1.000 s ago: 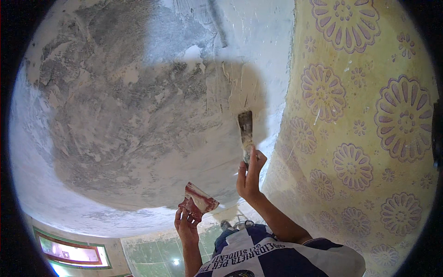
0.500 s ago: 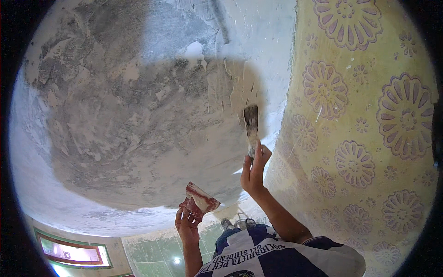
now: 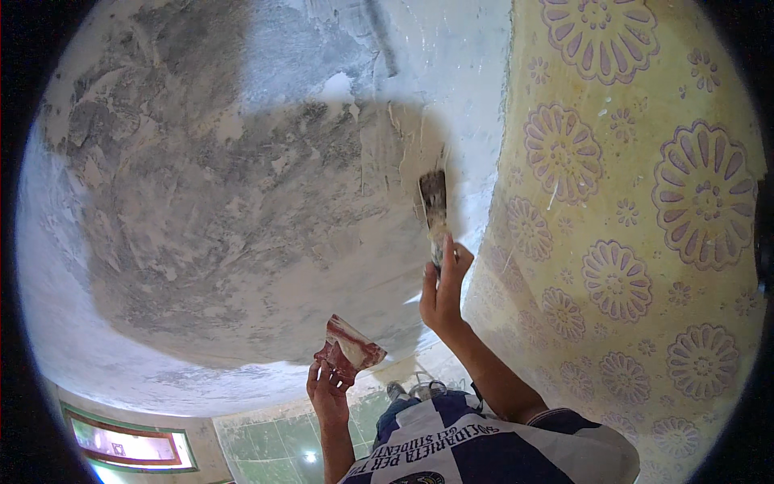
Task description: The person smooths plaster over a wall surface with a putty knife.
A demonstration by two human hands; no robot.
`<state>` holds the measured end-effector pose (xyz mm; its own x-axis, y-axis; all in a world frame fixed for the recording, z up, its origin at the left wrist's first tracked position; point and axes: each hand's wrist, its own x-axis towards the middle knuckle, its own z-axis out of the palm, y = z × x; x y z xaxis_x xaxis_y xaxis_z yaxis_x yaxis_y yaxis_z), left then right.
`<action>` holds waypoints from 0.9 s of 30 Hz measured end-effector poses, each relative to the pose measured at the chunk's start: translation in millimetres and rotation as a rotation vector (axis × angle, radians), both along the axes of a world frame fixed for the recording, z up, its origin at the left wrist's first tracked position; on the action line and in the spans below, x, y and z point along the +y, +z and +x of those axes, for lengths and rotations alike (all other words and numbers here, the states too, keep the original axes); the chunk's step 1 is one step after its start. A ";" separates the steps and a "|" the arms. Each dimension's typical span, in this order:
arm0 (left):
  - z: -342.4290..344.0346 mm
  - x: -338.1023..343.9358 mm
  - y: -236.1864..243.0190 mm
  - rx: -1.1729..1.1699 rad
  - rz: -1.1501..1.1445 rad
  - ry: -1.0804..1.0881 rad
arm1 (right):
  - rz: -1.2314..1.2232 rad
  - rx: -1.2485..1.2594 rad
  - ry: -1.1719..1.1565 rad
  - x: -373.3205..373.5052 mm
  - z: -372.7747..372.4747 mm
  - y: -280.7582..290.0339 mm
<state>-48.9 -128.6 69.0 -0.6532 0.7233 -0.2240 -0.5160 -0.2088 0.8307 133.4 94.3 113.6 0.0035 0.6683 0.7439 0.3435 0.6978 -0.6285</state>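
My right hand (image 3: 446,284) is closed round the handle of a putty knife (image 3: 433,194) smeared with pale filler. Its broad dark blade lies up against the plastered wall (image 3: 242,226), near the wall's right edge. Lower and to the left, my left hand (image 3: 329,394) grips a dark red, flat piece with angular edges (image 3: 349,351), coated with white filler on its upper face. That piece is held apart from the wall. Grey, rough patches and smoother whitish filler cover the wall, with fresh streaks around the blade.
To the right stands a yellowish wall with purple flower patterns (image 3: 617,278), meeting the plastered wall at a corner. Green tiles (image 3: 270,444) lie below, and a green-framed window (image 3: 129,444) is at the lower left. My shoes (image 3: 415,390) show beneath me.
The putty knife has slid slightly up and left along the wall, its blade now showing broader. My left hand with the red piece has hardly moved.
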 end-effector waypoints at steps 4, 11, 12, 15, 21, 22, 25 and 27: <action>-1.6 -0.3 13.2 -0.013 -0.038 0.010 | -0.188 0.224 0.185 -44.0 25.0 -56.6; -7.8 31.9 35.2 0.045 -0.033 -0.312 | -0.807 0.472 0.616 -70.2 37.0 -52.9; -11.3 34.5 35.3 0.091 0.014 -0.443 | -0.750 0.263 0.675 -65.1 41.2 -50.3; -7.3 47.4 48.9 0.111 -0.033 -0.422 | -0.638 0.024 0.694 -56.6 41.4 -36.7; -21.9 41.8 54.6 0.019 0.042 -0.406 | -0.372 -0.177 0.527 -47.3 69.6 -54.3; -25.1 39.3 53.8 0.019 0.044 -0.360 | -0.387 -0.286 0.463 -48.7 76.5 -56.4; -28.2 35.1 55.4 0.006 0.061 -0.323 | -0.716 -0.189 0.497 -57.3 96.5 -80.3; -31.6 28.5 49.2 0.077 0.167 -0.295 | -0.824 -0.069 0.573 -69.1 98.2 -73.3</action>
